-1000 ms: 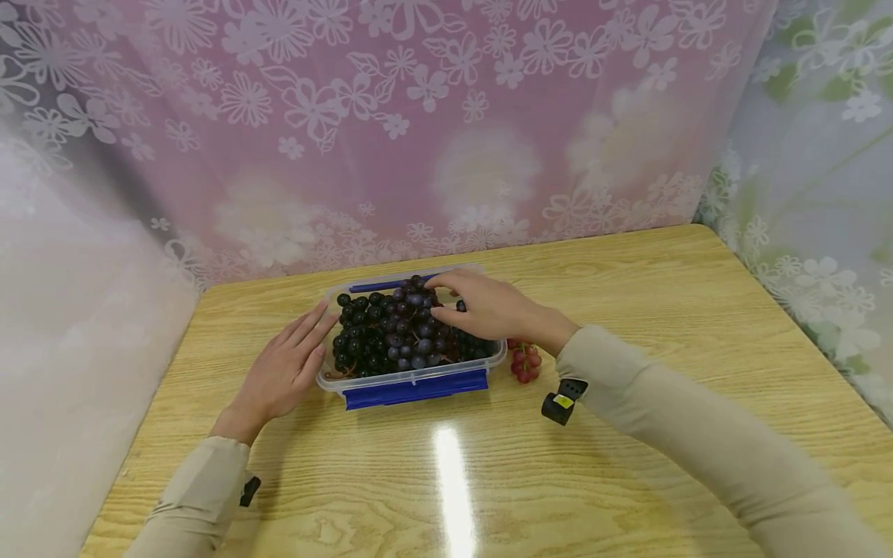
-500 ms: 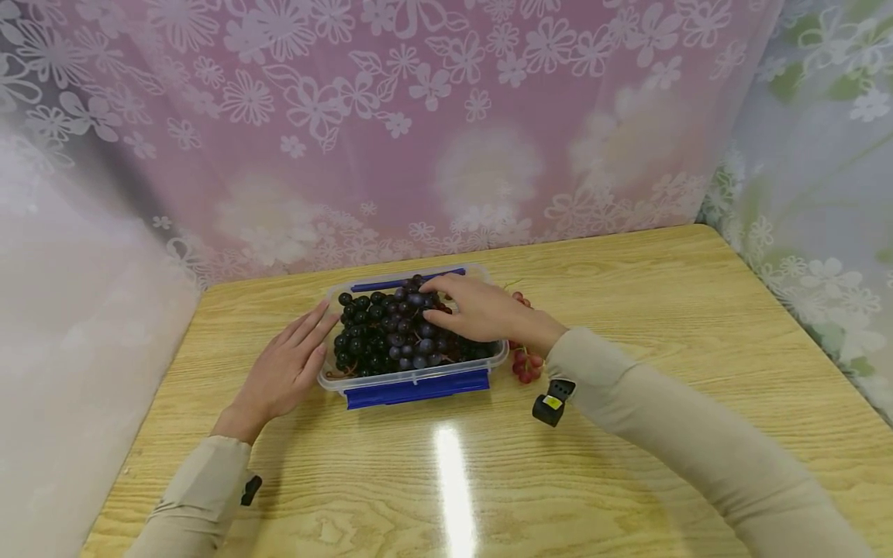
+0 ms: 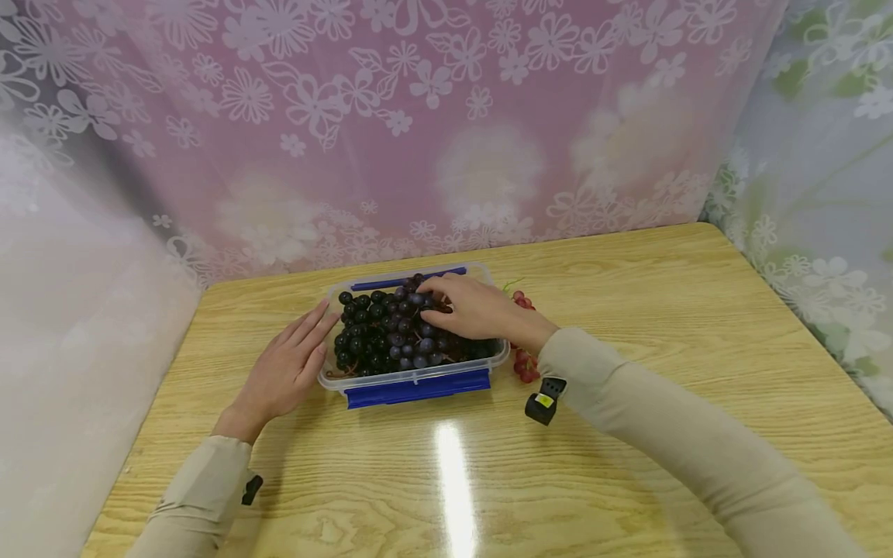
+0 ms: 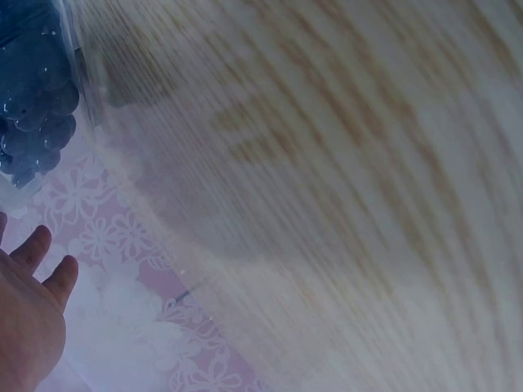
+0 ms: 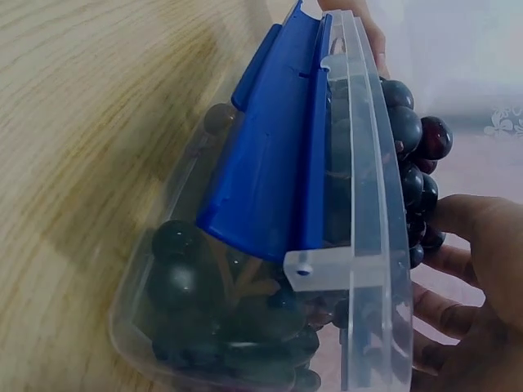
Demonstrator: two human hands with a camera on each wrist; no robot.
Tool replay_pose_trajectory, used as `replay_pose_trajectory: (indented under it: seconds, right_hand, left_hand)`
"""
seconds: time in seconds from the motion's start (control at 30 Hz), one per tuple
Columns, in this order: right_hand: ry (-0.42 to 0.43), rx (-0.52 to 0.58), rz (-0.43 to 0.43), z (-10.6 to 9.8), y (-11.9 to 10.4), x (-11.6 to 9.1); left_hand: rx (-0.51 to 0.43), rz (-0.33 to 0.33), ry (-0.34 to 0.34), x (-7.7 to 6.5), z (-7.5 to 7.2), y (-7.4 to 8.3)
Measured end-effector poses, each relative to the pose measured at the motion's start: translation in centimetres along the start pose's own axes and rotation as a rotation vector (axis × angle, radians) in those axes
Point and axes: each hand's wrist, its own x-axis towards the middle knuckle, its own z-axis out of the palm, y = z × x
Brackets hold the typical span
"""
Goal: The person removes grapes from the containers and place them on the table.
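A clear plastic food container [image 3: 331, 384] with blue latch flaps holds several bunches of dark grapes. In the head view, a black bunch [image 3: 359, 333] fills its left part and a purple bunch [image 3: 408, 329] lies heaped in the middle. My right hand [image 3: 470, 306] reaches in from the right, thumb and fingers curved round the upper side of the purple bunch. The right wrist view shows that thumb against the grapes [image 5: 417, 163] above the rim. My left hand [image 3: 282, 376] lies with straight fingers along the container's left end, fingertips right at the rim.
Red grapes [image 3: 525, 366] with a green stem lie on the wooden table [image 3: 628, 310] just right of the container, partly hidden under my right wrist. A flowered pink cloth [image 3: 391, 178] hangs behind the table's back edge. One blue latch flap [image 3: 418, 387] hangs out at the front.
My right hand has shifted a little left over the purple grapes, uncovering more of the red grapes. The left hand and container stay nearly in place.
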Motion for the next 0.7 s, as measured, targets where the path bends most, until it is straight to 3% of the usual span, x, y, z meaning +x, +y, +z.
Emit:
replay_pose_trajectory:
  seconds: [0.3, 0.57, 0.7]
  right_hand:
    - [-0.004, 0.025, 0.003, 0.0, -0.2, 0.7]
    - [-0.087, -0.007, 0.109, -0.3, -1.1, 0.9]
    - [-0.078, -0.013, 0.139, -0.1, -1.6, 0.9]
  left_hand:
    - [-0.001, 0.003, -0.004, 0.0, 0.0, 0.0]
    - [-0.013, 0.000, -0.001, 0.0, 0.1, 0.0]
    - [-0.014, -0.006, -0.006, 0.0, 0.1, 0.0]
